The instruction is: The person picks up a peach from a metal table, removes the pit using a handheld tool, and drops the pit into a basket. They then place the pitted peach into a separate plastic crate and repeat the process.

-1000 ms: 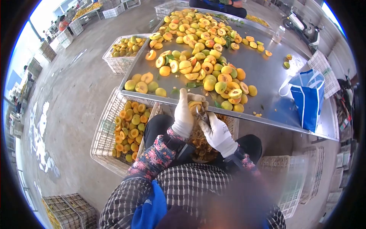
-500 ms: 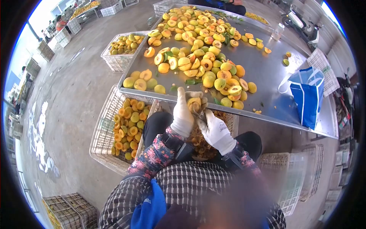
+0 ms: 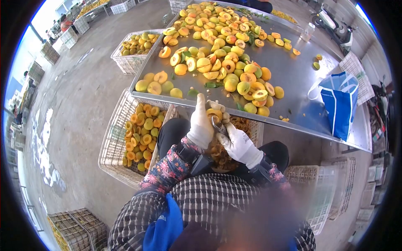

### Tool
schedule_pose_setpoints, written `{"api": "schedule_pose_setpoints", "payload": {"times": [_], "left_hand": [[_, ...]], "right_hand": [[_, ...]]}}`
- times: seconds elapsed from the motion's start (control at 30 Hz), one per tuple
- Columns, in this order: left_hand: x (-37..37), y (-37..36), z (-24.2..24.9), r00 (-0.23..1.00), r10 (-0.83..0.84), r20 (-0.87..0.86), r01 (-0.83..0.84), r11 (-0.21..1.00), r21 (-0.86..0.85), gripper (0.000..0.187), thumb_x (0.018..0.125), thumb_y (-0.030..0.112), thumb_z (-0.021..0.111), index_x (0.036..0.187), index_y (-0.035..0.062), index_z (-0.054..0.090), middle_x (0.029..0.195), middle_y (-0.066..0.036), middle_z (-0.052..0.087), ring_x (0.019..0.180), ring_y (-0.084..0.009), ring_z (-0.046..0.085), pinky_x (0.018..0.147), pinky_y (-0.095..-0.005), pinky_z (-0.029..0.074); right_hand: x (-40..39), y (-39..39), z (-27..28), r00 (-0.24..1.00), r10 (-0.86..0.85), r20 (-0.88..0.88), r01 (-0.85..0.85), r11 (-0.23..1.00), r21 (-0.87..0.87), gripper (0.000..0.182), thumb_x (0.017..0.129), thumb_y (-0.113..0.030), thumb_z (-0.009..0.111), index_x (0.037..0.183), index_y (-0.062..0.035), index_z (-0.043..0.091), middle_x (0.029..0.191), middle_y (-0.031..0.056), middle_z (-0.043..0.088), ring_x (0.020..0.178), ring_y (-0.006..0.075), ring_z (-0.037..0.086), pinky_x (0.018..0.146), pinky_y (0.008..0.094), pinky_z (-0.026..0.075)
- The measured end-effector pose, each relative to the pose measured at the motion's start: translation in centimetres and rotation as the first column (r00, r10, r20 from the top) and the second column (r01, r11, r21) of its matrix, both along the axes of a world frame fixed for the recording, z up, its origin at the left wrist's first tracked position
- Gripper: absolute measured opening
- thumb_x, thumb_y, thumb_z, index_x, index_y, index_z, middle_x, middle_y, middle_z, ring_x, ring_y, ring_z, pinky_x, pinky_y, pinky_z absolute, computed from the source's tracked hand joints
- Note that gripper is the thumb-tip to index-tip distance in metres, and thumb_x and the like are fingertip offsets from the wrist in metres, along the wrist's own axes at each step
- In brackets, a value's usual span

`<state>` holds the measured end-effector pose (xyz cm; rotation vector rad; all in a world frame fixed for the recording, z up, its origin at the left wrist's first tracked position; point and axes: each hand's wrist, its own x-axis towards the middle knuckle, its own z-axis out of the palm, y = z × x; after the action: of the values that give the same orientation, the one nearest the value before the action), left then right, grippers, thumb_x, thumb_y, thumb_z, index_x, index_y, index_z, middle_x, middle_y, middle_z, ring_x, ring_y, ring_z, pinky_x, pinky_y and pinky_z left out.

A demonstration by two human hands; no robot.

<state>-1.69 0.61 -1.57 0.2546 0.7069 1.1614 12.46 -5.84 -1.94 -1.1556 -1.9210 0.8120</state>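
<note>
My left hand (image 3: 202, 125), in a white glove, is closed around a halved yellow peach (image 3: 215, 113), thumb pointing up. In my gloved right hand (image 3: 239, 146) is a small metal pitting tool (image 3: 218, 126), its curved end against the lower side of the peach half. Both hands meet just in front of the metal table's near edge. Below them, a container of brownish scraps (image 3: 220, 155) sits between the knees, partly hidden by the hands. A heap of whole and halved peaches (image 3: 228, 65) lies on the table beyond.
The metal table (image 3: 293, 90) carries a blue bag (image 3: 340, 104) and a clear jar (image 3: 307, 32) on its right. A white crate (image 3: 109, 154) of peach halves stands at the left knee, another crate (image 3: 127, 65) farther back. More crates (image 3: 312, 178) stand at right.
The metal tool has turned at the peach half, and its curved end now shows more clearly. Both hands stay close together, and the view has shifted slightly.
</note>
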Motion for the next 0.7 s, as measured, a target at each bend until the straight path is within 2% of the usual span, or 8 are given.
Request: {"api": "schedule_pose_setpoints", "payload": {"times": [0.1,0.2,0.23,0.3,0.4,0.43,0.57,0.7], "left_hand": [[0.1,-0.2,-0.1,1.0,-0.022,0.022,0.022,1.0,-0.02,0.056,0.093,0.06,0.052,0.099,0.0051,0.055,0.084,-0.011,0.06,0.067,-0.0273,0.062,0.061,-0.0408,0.054],[0.3,-0.7,0.9,0.998,-0.017,-0.062,0.016,0.999,-0.031,0.051,0.093,0.059,0.053,0.098,0.0082,0.055,0.083,-0.01,0.06,0.067,-0.0273,0.061,0.06,-0.0406,0.052],[0.3,-0.6,0.7,0.998,-0.055,-0.02,0.054,0.998,-0.025,0.05,0.093,0.059,0.053,0.097,0.0089,0.055,0.083,-0.01,0.06,0.067,-0.0274,0.06,0.06,-0.0407,0.052],[0.2,-0.1,0.4,0.99,-0.13,0.062,0.131,0.991,-0.005,0.048,0.093,0.058,0.053,0.095,0.0103,0.055,0.083,-0.01,0.059,0.066,-0.0274,0.06,0.06,-0.0408,0.051],[0.5,-0.1,0.5,0.972,-0.195,0.13,0.192,0.981,0.034,0.047,0.094,0.058,0.053,0.092,0.011,0.055,0.083,-0.01,0.059,0.066,-0.027,0.059,0.06,-0.041,0.051],[0.6,0.1,0.5,0.978,-0.191,0.081,0.193,0.981,-0.015,0.048,0.094,0.058,0.052,0.089,0.0106,0.055,0.083,-0.009,0.058,0.067,-0.0264,0.058,0.06,-0.0402,0.051],[0.4,1.0,-0.6,0.98,-0.184,0.074,0.19,0.978,-0.083,0.052,0.093,0.061,0.051,0.091,0.0096,0.056,0.086,-0.009,0.06,0.071,-0.0267,0.059,0.064,-0.0401,0.051],[-0.6,0.8,0.8,0.986,-0.092,0.137,0.109,0.986,-0.125,0.052,0.095,0.059,0.048,0.092,0.0084,0.058,0.09,-0.01,0.062,0.074,-0.0269,0.059,0.066,-0.0397,0.051]], "right_hand": [[0.3,-0.1,-0.6,0.999,0.044,0.006,-0.044,0.998,-0.052,0.054,0.1,-0.031,0.051,0.138,0.0049,0.038,0.093,0.0317,0.063,0.085,0.0488,0.062,0.07,0.0478,0.049],[-0.1,-0.4,-3.4,0.982,0.088,-0.167,-0.094,0.995,-0.031,0.048,0.101,-0.031,0.051,0.134,0.002,0.043,0.081,0.0207,0.065,0.067,0.0374,0.064,0.06,0.0406,0.049],[-0.1,-0.6,-2.7,0.944,0.04,-0.326,-0.147,0.938,-0.313,0.044,0.101,-0.032,0.05,0.13,0.0005,0.046,0.076,0.0154,0.061,0.061,0.0309,0.06,0.055,0.0367,0.045],[0.3,-1.0,0.1,0.817,-0.183,-0.547,-0.351,0.595,-0.723,0.038,0.102,-0.035,0.048,0.121,-0.0026,0.052,0.066,0.0047,0.054,0.049,0.018,0.051,0.045,0.0289,0.039],[1.6,-1.2,1.1,0.592,-0.364,-0.719,-0.631,0.347,-0.694,0.031,0.102,-0.038,0.044,0.097,-0.0088,0.053,0.06,-0.0006,0.041,0.038,0.0079,0.034,0.033,0.0223,0.025],[2.1,-1.1,1.1,0.565,-0.355,-0.745,-0.683,0.305,-0.663,0.037,0.103,-0.041,0.042,0.101,-0.0068,0.056,0.06,-0.0014,0.039,0.04,0.0078,0.035,0.034,0.0221,0.027],[2.0,-2.4,1.0,0.584,-0.271,-0.765,-0.724,0.254,-0.642,0.033,0.104,-0.037,0.042,0.102,-0.0071,0.057,0.058,-0.0008,0.039,0.039,0.0088,0.035,0.033,0.0236,0.026],[4.6,-2.2,0.5,0.626,-0.339,-0.703,-0.627,0.317,-0.711,0.029,0.103,-0.034,0.044,0.101,-0.009,0.057,0.059,0.0,0.042,0.04,0.0097,0.037,0.034,0.0248,0.029]]}}
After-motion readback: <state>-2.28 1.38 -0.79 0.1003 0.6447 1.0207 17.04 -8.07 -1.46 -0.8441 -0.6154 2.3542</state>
